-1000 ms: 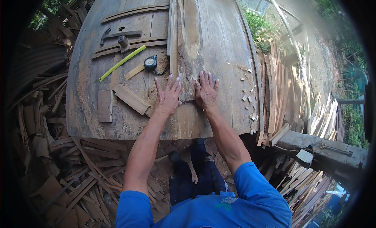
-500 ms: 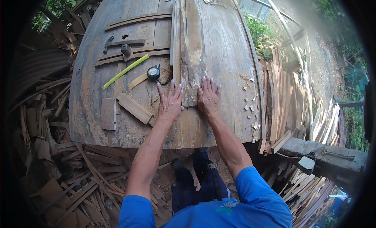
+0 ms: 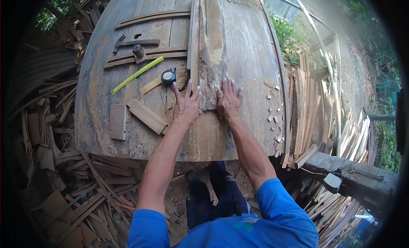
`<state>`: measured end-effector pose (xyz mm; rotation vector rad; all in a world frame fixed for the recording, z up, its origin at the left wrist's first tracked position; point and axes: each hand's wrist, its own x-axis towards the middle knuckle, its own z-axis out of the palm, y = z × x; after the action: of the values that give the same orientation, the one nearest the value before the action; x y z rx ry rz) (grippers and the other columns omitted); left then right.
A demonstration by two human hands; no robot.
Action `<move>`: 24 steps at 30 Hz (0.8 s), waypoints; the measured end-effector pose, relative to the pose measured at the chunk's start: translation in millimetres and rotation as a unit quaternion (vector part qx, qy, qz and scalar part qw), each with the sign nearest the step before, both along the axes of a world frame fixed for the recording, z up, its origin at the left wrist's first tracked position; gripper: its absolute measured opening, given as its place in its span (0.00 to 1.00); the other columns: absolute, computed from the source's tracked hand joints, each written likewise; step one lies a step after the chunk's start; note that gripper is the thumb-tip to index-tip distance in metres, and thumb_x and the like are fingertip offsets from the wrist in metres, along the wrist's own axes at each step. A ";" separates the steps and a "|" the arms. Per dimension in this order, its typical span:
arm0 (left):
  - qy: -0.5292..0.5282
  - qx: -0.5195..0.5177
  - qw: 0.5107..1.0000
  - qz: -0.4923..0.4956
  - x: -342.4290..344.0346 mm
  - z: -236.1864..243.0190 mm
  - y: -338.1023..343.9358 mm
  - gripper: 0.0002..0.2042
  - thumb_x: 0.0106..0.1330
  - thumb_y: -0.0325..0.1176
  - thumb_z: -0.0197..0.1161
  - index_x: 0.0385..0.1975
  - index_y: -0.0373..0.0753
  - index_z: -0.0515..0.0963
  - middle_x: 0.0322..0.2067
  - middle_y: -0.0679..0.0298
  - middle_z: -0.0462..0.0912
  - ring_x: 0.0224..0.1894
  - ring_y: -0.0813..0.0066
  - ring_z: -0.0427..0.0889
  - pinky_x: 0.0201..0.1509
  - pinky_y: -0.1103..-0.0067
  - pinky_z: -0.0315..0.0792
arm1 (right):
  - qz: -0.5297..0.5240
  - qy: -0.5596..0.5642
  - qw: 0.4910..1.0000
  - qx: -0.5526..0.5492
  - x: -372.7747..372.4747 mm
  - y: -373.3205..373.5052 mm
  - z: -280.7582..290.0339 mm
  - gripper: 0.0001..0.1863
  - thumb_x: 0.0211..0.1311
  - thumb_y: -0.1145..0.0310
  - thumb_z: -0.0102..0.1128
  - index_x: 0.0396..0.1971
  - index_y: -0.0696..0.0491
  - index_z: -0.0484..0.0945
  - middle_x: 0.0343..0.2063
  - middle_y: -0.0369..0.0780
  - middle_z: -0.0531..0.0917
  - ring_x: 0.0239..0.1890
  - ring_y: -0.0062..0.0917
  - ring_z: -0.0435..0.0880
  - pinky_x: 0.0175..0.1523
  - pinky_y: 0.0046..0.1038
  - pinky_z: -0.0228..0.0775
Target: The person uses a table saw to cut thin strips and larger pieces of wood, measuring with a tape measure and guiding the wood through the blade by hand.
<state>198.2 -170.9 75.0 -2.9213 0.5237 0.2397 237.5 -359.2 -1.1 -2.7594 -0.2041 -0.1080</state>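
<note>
My left hand (image 3: 186, 106) lies spread on the weathered plank bench (image 3: 255, 133), on and beside a long narrow strip (image 3: 194, 43), its fingertips just below a black tape measure (image 3: 168, 76). My right hand (image 3: 229, 102) rests with fingers apart on a rough, split board (image 3: 211, 77) along the middle. Left of my hands lie a yellow strip (image 3: 137, 75), a short pale stick (image 3: 151, 85), an angled wooden block (image 3: 145, 116) and a flat offcut (image 3: 117, 122). Farther up are a hammer (image 3: 137, 43), an upright cylindrical piece (image 3: 139, 52) and grooved slats (image 3: 151, 19).
Small cube offcuts (image 3: 271, 118) are scattered along the bench's right side. Heaped scrap wood (image 3: 68, 192) surrounds my feet on the left. Stacked strips (image 3: 302, 103), a concrete beam (image 3: 353, 171) and pale curved poles (image 3: 324, 52) stand to the right, with greenery beyond.
Both hands have slid slightly away from me along the boards, fingers still spread. The whole scene sits a little lower in the picture than a second ago.
</note>
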 end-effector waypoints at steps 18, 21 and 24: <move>-0.018 0.054 0.998 -0.025 30.3 -1.5 -4.8 0.29 0.62 0.47 0.60 0.62 0.41 0.72 0.71 0.65 0.62 0.77 0.55 0.45 0.69 0.29 0.27 | -0.001 0.012 1.000 -0.009 25.1 3.2 2.7 0.32 0.75 0.52 0.31 0.73 0.52 0.56 0.74 0.42 0.58 0.76 0.36 0.54 0.76 0.54 0.28; -0.018 0.057 0.998 -0.023 35.0 0.1 -3.8 0.28 0.62 0.45 0.60 0.62 0.41 0.73 0.70 0.65 0.63 0.77 0.56 0.47 0.69 0.29 0.27 | -0.001 0.021 1.000 -0.002 29.3 4.9 2.7 0.31 0.75 0.53 0.32 0.73 0.52 0.56 0.74 0.42 0.57 0.76 0.36 0.53 0.76 0.54 0.28; -0.009 0.047 0.999 -0.022 41.9 5.3 -5.2 0.29 0.62 0.45 0.61 0.62 0.42 0.72 0.70 0.65 0.64 0.77 0.55 0.48 0.69 0.29 0.27 | -0.001 0.006 1.000 -0.009 34.8 2.4 0.0 0.31 0.75 0.53 0.31 0.73 0.53 0.56 0.74 0.43 0.57 0.76 0.36 0.54 0.76 0.54 0.28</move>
<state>240.1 -176.1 80.2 -2.8145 0.5580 0.2262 272.3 -356.8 -1.1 -2.7782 -0.2013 -0.0900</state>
